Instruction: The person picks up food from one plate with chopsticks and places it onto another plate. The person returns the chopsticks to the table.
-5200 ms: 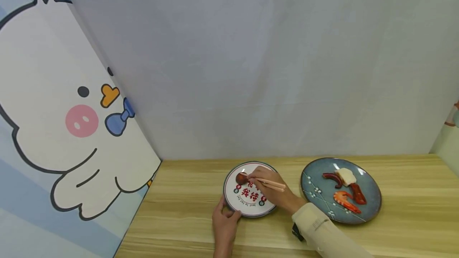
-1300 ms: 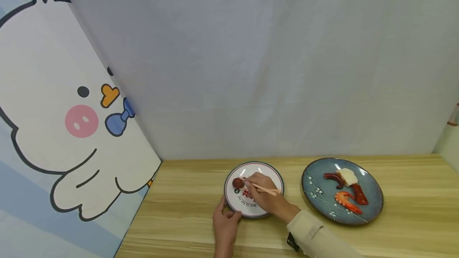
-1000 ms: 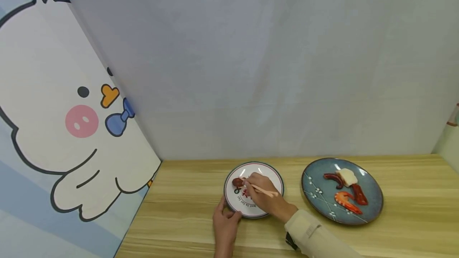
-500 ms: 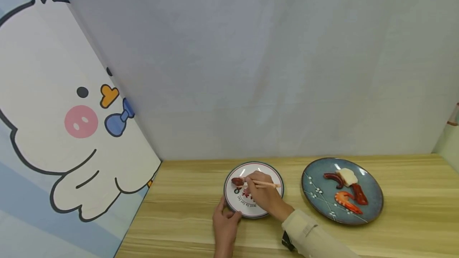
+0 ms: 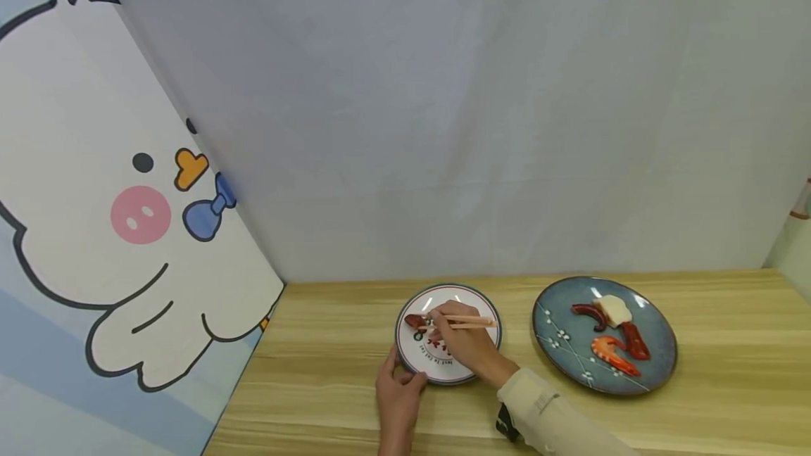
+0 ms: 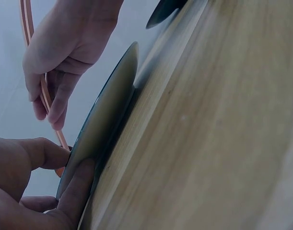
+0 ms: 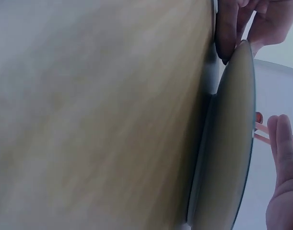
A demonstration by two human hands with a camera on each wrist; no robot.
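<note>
A white plate (image 5: pixel 415 357) with red characters and a dark rim lies left of centre on the table. At its near left edge my left hand (image 5: pixel 399 394) pinches the rim, one digit above and another beneath in the left wrist view. My right hand (image 5: pixel 467 336) holds a pair of light wooden chopsticks (image 5: pixel 472 319) over the plate. Near their tips, on the plate's left part, sits a reddish-brown piece of food (image 5: pixel 415 321); its exact kind is unclear. The hand covers part of the printed characters, and whether the tips grip the piece cannot be told.
To the right lies a larger blue-grey plate (image 5: pixel 570 364) bearing a shrimp (image 5: pixel 614 355), a dark red curved piece (image 5: pixel 589 316), a white piece (image 5: pixel 613 310) and a reddish-brown slab (image 5: pixel 634 340). A grey curtain (image 5: pixel 475 125) hangs behind the wooden table (image 5: pixel 317 357).
On the white plate, the reddish-brown piece has shifted slightly left and looks narrower than its earlier round outline. The chopsticks have become more level and spread apart. My left hand has stayed on the rim.
</note>
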